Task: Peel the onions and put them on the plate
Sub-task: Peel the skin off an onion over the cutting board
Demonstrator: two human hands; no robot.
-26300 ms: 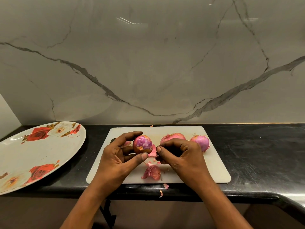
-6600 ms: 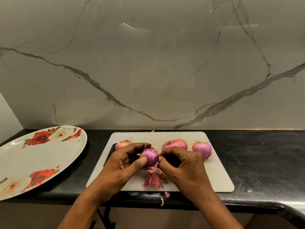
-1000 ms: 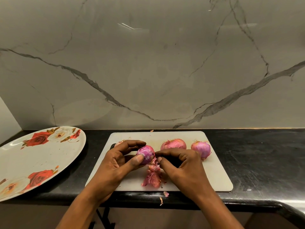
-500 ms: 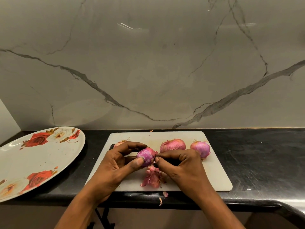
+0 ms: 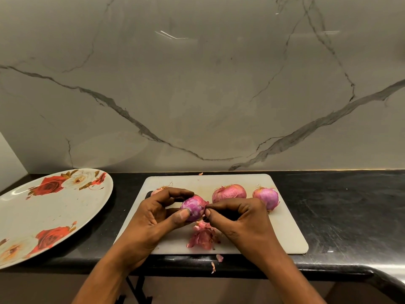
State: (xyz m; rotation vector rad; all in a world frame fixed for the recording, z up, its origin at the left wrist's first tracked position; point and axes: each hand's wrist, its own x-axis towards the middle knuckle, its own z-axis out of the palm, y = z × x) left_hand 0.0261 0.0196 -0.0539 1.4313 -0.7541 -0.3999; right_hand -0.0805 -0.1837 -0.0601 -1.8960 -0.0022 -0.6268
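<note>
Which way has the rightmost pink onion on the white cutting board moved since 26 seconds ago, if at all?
No. The rightmost pink onion lies near the far right corner of the white rectangular cutting board, just as before.

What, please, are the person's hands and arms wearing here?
Nothing that shows: the left hand and right hand are ungloved and ringless, and the left forearm and right forearm are bare down to the picture's edge, with no sleeve, watch or bracelet in view. The left thumbnail is trimmed short.

glossy purple onion (image 5: pixel 194 207) held mid-air, mostly peeled; other onions (image 5: pixel 229 191) lie behind; rose-patterned plate (image 5: pixel 54 216) sits left.
</note>
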